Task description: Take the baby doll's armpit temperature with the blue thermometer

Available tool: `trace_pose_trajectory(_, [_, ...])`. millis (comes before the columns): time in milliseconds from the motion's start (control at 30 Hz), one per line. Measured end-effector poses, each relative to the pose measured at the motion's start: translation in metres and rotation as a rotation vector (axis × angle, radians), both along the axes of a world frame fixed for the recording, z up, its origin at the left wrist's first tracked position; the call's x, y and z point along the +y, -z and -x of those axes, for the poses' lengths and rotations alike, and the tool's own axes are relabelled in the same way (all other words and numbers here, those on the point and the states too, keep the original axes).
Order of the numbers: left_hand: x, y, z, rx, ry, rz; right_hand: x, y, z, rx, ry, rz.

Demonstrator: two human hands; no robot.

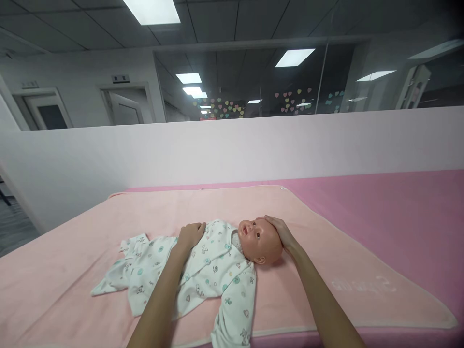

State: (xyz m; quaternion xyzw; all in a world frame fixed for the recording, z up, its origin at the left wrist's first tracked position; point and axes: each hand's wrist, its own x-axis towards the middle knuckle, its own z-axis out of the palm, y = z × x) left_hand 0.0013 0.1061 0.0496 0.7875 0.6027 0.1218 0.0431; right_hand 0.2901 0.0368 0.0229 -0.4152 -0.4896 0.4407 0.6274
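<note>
A baby doll (259, 241) lies on its back, its head toward the right and its legs toward the left. It wears a white onesie (213, 266) printed with small green and brown figures. My left hand (192, 234) rests on the doll's belly, its fingers laid over the far side of the cloth and partly hidden. Against the crown of the doll's head lies my right hand (281, 231), open, with the fingers stretched along the far side. One sleeve (235, 309) reaches toward me.
A peach blanket (319, 285) is spread beneath the doll over a pink mat (380, 208). Behind it runs a low white wall (232, 150), with a glass window (250, 82) and doors (126, 108) beyond.
</note>
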Motion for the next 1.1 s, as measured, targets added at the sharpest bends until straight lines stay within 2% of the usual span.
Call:
trace_pose_trajectory(233, [0.001, 0.003, 0.000, 0.004, -0.004, 0.007, -0.004, 0.000, -0.001, -0.026, 0.094, 0.015])
trace_pose_trajectory(467, [0.001, 0.004, 0.000, 0.007, 0.000, 0.000, -0.003, -0.001, -0.002, -0.010, 0.196, -0.043])
trace_pose_trajectory(633, [0.001, 0.004, 0.001, 0.007, 0.002, -0.007, -0.007, -0.005, 0.003, -0.086, 0.064, -0.013])
trace_pose_trajectory(733, [0.001, 0.005, 0.001, 0.008, 0.002, -0.007, -0.009, -0.006, 0.004, -0.079, 0.051, 0.010])
trace_pose_trajectory(967, [0.003, 0.006, 0.002, 0.015, 0.012, -0.010, -0.001, 0.000, -0.006, 0.027, 0.240, -0.064])
trace_pose_trajectory(1100, [0.003, 0.007, 0.002, 0.009, 0.014, -0.013, 0.001, 0.003, -0.012, 0.039, 0.272, -0.102])
